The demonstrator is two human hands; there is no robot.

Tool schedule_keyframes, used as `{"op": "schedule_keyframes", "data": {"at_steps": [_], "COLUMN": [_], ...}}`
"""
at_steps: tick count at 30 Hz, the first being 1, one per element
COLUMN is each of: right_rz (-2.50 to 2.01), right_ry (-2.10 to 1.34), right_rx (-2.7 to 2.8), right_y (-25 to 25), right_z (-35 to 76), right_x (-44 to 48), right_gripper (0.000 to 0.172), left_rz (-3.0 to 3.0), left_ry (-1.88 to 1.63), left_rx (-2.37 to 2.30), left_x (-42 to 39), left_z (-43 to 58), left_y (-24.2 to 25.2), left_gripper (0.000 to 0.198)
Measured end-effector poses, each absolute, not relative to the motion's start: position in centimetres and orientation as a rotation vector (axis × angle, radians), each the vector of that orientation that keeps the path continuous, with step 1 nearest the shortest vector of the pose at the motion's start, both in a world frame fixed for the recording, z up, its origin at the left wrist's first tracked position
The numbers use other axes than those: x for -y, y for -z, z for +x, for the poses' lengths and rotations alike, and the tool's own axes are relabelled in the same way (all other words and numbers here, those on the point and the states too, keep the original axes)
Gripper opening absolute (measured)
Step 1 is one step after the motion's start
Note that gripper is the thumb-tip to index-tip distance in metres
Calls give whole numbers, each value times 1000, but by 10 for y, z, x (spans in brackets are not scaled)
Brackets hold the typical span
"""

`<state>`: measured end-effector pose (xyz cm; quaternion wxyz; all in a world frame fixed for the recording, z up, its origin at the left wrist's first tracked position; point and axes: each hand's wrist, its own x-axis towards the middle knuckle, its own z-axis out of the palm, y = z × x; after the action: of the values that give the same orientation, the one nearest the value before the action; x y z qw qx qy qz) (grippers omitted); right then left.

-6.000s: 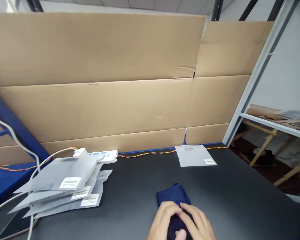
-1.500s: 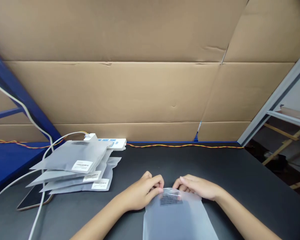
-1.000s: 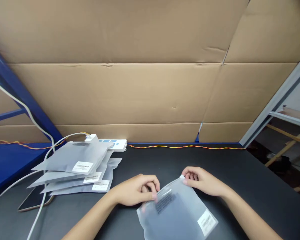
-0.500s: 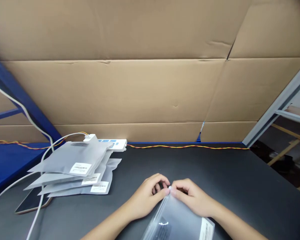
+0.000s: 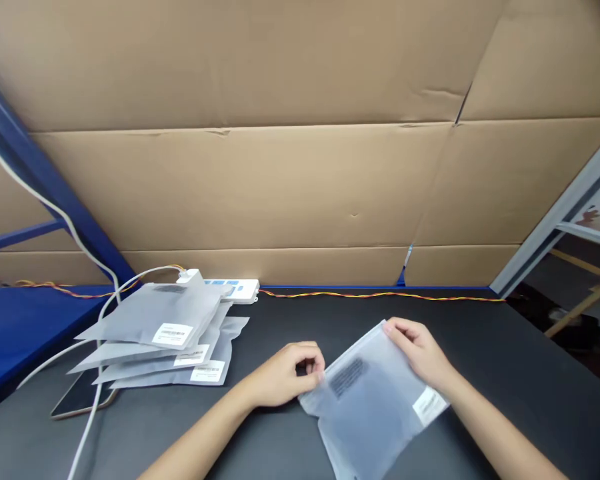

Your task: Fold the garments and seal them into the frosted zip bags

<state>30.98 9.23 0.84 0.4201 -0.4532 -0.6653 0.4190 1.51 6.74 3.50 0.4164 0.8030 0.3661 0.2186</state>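
Observation:
A frosted plastic zip bag (image 5: pixel 370 413) with a white barcode label and a block of dark print is held tilted over the dark tabletop. Its zip edge slants up to the right. My right hand (image 5: pixel 420 353) grips the upper right corner between thumb and fingers. At the left end of that same edge, my left hand (image 5: pixel 293 373) is closed in a pinch, thumb against the plastic. The bag's lower end runs past the bottom of the view.
At the left lies a stack of similar frosted bags (image 5: pixel 160 313) with barcode labels. It partly covers a phone (image 5: pixel 83 397) and a white power strip (image 5: pixel 245 291). A white cable (image 5: pixel 87 433) crosses the tabletop (image 5: pixel 505 387). Cardboard panels (image 5: pixel 280 187) stand behind.
My hands have moved apart along the zip edge, the right one up and to the right. The bag has been raised and turned so its flat face shows. The view has shifted slightly.

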Motion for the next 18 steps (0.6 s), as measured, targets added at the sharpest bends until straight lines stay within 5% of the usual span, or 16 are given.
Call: {"op": "schedule_keyframes", "data": {"at_steps": [14,18], "right_rz": [-1566,-1809], "right_ry": [-825,-441], "right_rx": [1861,1722], "right_y": [10,22], "right_z": [428,490], "right_x": [-119,-145], "right_gripper": [44,42], "left_rz": [2228,2277], "left_ry": [-544,-547], "left_rx": [-1116,-1152], "left_x": [-67,-65], "left_z": [2,4], "left_y": [-24,-23], "left_gripper": [25,20]}}
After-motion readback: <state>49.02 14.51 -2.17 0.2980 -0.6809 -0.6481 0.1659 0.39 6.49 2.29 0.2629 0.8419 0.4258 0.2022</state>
